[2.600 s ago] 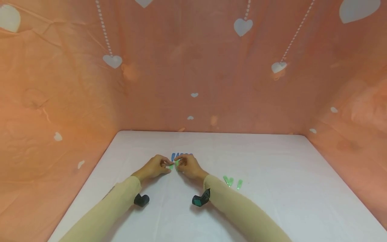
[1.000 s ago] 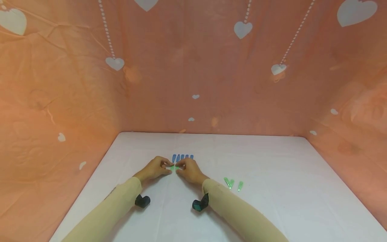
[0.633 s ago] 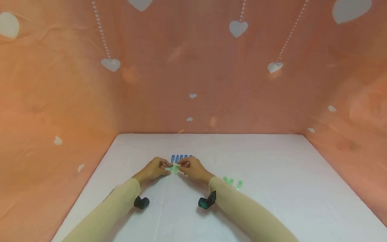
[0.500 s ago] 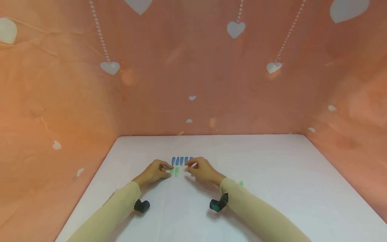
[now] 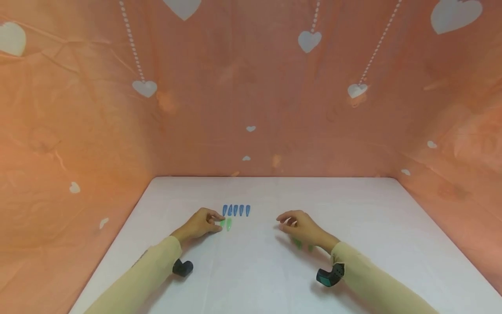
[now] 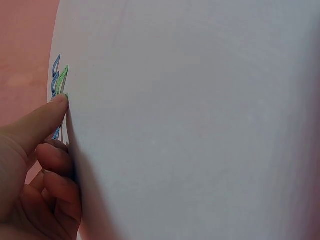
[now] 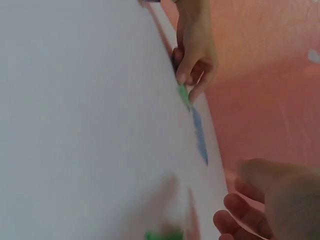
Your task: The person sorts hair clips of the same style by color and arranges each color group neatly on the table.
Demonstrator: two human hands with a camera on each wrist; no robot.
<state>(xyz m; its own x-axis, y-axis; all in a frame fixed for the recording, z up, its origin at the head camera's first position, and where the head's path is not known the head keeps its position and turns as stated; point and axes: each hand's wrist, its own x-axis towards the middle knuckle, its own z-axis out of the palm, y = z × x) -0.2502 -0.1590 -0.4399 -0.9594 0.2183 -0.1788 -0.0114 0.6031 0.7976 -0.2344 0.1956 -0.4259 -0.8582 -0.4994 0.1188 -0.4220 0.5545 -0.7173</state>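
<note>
Several blue snap hair clips (image 5: 235,210) lie side by side in a row on the white table. Just in front of the row's left end are two green snap hair clips. My left hand (image 5: 201,224) has its thumb and index finger at the left green clip (image 5: 222,223), pinching it against the table and partly covering it. The other green clip (image 5: 229,224) lies beside it, untouched. To the right, my right hand (image 5: 303,227) hovers with loosely bent fingers and nothing in them. Beneath it lie more green clips (image 5: 296,243), partly hidden by the hand.
The white table (image 5: 251,270) is bounded at the back and sides by an orange cloth (image 5: 211,109) with white hearts. A dark wrist camera (image 5: 182,267) sits on the left sleeve, and another wrist camera (image 5: 330,275) on the right.
My right hand has let go of the second green clip, leaving it beside the first, and has moved right, over the loose green clips. My left hand has stayed in place.
</note>
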